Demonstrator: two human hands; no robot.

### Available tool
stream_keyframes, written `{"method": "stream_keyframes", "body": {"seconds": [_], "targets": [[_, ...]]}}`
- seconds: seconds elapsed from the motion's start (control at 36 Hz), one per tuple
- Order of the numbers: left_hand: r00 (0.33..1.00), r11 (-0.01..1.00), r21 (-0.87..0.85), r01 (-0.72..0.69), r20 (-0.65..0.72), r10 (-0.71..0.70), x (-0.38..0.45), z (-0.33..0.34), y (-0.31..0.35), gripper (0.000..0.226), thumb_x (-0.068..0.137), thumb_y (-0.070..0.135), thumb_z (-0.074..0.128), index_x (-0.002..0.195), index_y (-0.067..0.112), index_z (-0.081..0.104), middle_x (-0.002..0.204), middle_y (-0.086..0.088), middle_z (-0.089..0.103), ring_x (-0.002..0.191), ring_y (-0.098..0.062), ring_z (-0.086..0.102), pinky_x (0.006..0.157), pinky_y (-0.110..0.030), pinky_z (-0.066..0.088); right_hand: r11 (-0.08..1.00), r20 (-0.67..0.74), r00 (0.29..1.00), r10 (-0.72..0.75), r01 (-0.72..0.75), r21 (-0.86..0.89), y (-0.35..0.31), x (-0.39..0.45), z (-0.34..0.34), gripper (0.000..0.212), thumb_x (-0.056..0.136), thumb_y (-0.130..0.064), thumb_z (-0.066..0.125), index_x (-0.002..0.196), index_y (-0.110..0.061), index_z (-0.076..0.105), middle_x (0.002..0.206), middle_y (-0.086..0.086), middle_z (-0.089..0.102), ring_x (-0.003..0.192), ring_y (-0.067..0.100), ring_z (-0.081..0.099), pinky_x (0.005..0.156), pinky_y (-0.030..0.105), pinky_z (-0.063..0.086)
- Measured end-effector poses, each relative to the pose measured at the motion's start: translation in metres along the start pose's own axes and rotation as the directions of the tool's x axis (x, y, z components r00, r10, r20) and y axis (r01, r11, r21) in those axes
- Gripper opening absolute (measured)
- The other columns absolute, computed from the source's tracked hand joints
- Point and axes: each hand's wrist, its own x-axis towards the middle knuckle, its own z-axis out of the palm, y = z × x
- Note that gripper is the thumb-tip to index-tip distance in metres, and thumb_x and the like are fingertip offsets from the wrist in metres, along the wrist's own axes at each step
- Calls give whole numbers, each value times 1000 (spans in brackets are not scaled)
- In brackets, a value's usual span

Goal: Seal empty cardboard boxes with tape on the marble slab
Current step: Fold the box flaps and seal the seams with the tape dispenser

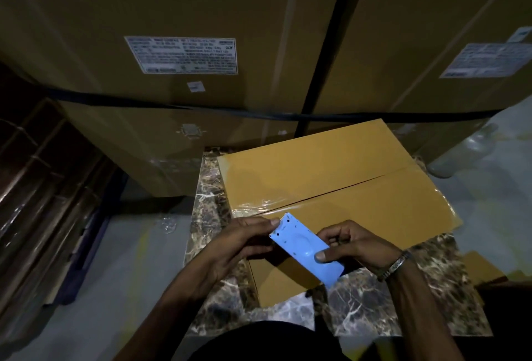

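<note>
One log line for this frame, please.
stage: taping seam | left hand: touches blue tape cutter | right hand: holds cutter | cardboard box: on marble slab

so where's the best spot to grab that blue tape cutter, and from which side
Grip the flat light-blue plastic tape cutter by its plain lower end, thumb on the smooth face, coming from the near right as the right hand does. The far tip is toothed, so it is probably best kept clear of fingers; the left hand pinches just beside it, above the brown cardboard box.
</note>
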Motion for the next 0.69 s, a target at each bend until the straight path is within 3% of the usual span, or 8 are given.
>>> {"method": "stream_keyframes", "body": {"seconds": [0.06, 0.11, 0.19, 0.25, 0.31, 0.39, 0.56, 0.69], "targets": [[999, 997, -74, 35, 18, -34, 5, -4, -1, 33, 74, 32, 87, 96, 7, 80, 106, -18, 74, 90, -23, 70, 84, -31, 62, 1000, -21, 999, -25, 25, 6, 1, 4, -1, 37, 86, -10, 81, 107, 17, 67, 98, 32, 71, 86, 30, 68, 77, 38, 51], [996, 980, -182, 84, 53, -76, 8, -7, -3, 23, 72, 25, 87, 88, 9, 80, 104, -16, 74, 91, -22, 71, 82, -31, 63, 999, -11, 1000, -28, 28, 20, 2, 7, -1, 50, 80, -17, 86, 111, 18, 66, 113, 42, 64, 97, 38, 66, 82, 44, 51], [988, 935, -326, 139, 112, -108, 10, -9, -5, 6, 73, 13, 83, 78, 11, 81, 99, -12, 76, 90, -19, 74, 78, -29, 64, 999, 16, 1000, -24, 23, 36, 5, 13, 0, 49, 81, -12, 83, 112, 20, 64, 114, 41, 64, 97, 40, 67, 83, 44, 52], [988, 926, -352, 136, 121, -99, 14, -13, -6, 18, 69, 10, 85, 86, 9, 79, 106, -14, 73, 94, -21, 72, 81, -31, 62, 998, 14, 1000, -14, 14, 57, 6, 19, 1, 42, 82, -6, 79, 112, 20, 64, 110, 32, 70, 93, 36, 70, 81, 41, 53], [990, 941, -316, 118, 106, -88, 17, -20, -4, 31, 69, 14, 88, 97, 6, 77, 114, -17, 71, 102, -24, 70, 93, -38, 60, 998, 0, 1000, -4, 4, 65, 7, 24, 2, 38, 83, -4, 77, 110, 19, 65, 107, 27, 72, 92, 34, 71, 81, 40, 53], [990, 959, -261, 107, 120, -78, 17, -28, -1, 25, 81, 23, 84, 102, 9, 82, 120, -15, 73, 115, -26, 67, 111, -51, 51, 998, 18, 1000, -6, 5, 59, 4, 30, 5, 35, 84, -3, 76, 109, 18, 66, 106, 24, 72, 92, 32, 69, 82, 39, 52], [983, 948, -295, 120, 171, -71, 16, -38, -4, 9, 88, 14, 72, 89, 14, 81, 98, -9, 75, 87, -17, 72, 73, -29, 64, 996, 69, 998, -4, -3, 93, 2, 43, 14, 44, 80, -6, 79, 108, 24, 62, 102, 25, 70, 86, 31, 69, 78, 36, 52], [971, 924, -357, 139, 232, -56, 12, -46, -3, 7, 87, 11, 77, 94, 8, 77, 92, -9, 74, 78, -16, 74, 63, -25, 63, 994, 107, 994, -8, -4, 110, 3, 53, 19, 46, 79, -6, 78, 110, 24, 62, 103, 23, 73, 88, 32, 72, 80, 37, 54]]}}
